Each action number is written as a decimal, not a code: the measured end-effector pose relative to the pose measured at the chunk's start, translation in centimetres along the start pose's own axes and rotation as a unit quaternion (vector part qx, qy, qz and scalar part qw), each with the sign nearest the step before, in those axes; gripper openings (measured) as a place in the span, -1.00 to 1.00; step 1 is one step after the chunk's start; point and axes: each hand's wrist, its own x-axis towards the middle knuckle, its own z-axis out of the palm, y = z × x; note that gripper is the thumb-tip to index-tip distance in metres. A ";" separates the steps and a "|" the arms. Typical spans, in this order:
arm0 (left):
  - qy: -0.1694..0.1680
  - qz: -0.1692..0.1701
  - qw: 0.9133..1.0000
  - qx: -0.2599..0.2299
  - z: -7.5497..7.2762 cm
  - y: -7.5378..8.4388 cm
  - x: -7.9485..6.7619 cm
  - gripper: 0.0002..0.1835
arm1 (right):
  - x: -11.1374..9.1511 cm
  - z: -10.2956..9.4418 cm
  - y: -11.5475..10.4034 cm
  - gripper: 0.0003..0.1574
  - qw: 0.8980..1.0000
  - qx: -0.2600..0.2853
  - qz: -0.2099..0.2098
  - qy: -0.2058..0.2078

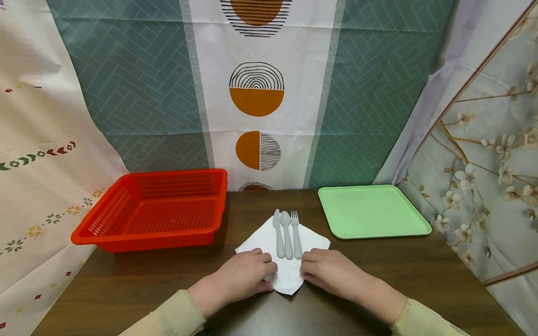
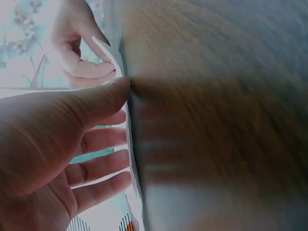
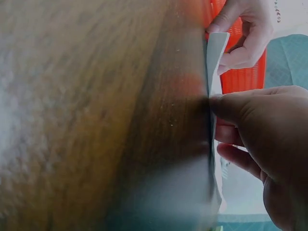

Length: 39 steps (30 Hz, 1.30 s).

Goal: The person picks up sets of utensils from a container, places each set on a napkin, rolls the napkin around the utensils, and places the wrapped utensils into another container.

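Note:
A white napkin [image 1: 290, 275] lies cornerwise on the table. On it a grey knife [image 1: 279, 235], spoon [image 1: 286, 235] and fork [image 1: 296, 238] lie side by side, handles toward me. My left hand [image 1: 244, 275] pinches the napkin's near left edge, fingers on top and thumb at the rim. At the near right edge, my right hand [image 1: 332, 270] does likewise. Both wrist views show the thumbs against the cloth edge, and its near corner stands slightly off the table between the hands. The cutlery is hidden in both wrist views.
A red plastic basket [image 1: 147, 240] stands at the back left. A light green tray [image 1: 374, 212] lies at the back right. Behind the dark wooden table [image 1: 126, 284] hangs a patterned curtain [image 1: 260, 51], with flowered cloth on the right side.

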 end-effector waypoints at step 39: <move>0.011 -0.031 0.999 -0.019 0.3 -0.3 0.7 -0.83 | -0.1 -0.4 0.3 -0.72 0.980 0.144 0.134 -0.017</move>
